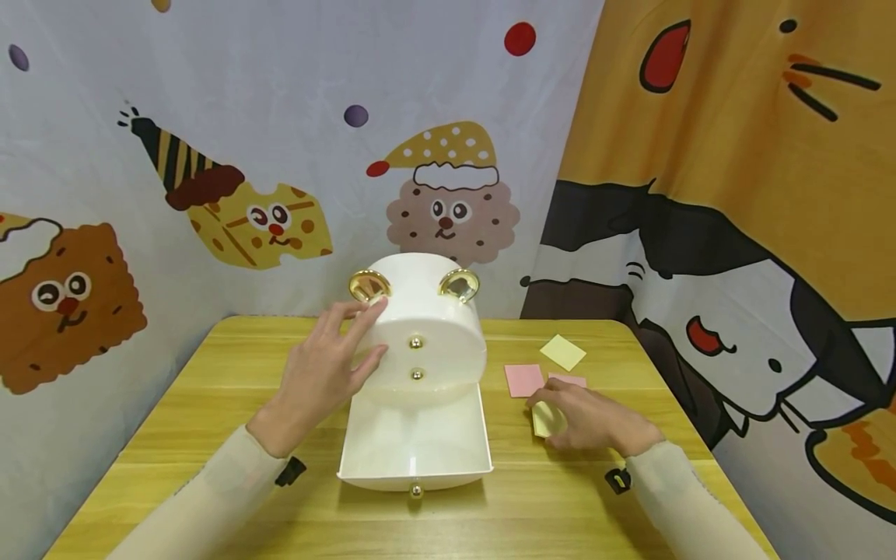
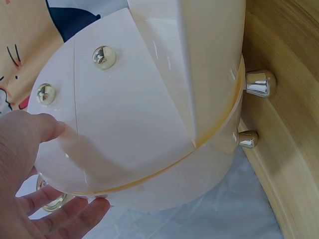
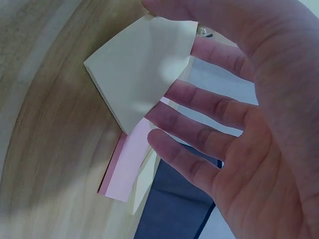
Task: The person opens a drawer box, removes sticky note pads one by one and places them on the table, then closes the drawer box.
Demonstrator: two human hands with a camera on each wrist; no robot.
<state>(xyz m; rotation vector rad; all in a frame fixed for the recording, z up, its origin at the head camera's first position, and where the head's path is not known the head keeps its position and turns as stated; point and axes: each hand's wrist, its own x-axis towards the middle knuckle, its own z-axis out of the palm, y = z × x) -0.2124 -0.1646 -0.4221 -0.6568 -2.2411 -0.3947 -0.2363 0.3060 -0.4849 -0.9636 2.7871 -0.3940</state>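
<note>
A white desktop drawer box (image 1: 420, 299) with gold ring-shaped ears and gold knobs stands mid-table, its bottom drawer (image 1: 416, 451) pulled out towards me. Inside that drawer I see only bare white surface. My left hand (image 1: 318, 377) rests on the box's left side, thumb by the front face (image 2: 124, 119) and the other fingers spread along the edge near the left ear. To the right of the box, my right hand (image 1: 595, 416) pinches a yellow sticky note pad (image 3: 139, 69) by its edges, between thumb and fingertips. The pad is tilted in the right wrist view.
Two pink sticky note pads, one at the left (image 1: 523, 380) and one partly behind the right hand (image 1: 568, 380), lie on the wooden table (image 1: 266, 498). Another yellow pad (image 1: 563, 352) lies farther back. A cartoon-printed curtain (image 1: 280, 78) hangs behind the table.
</note>
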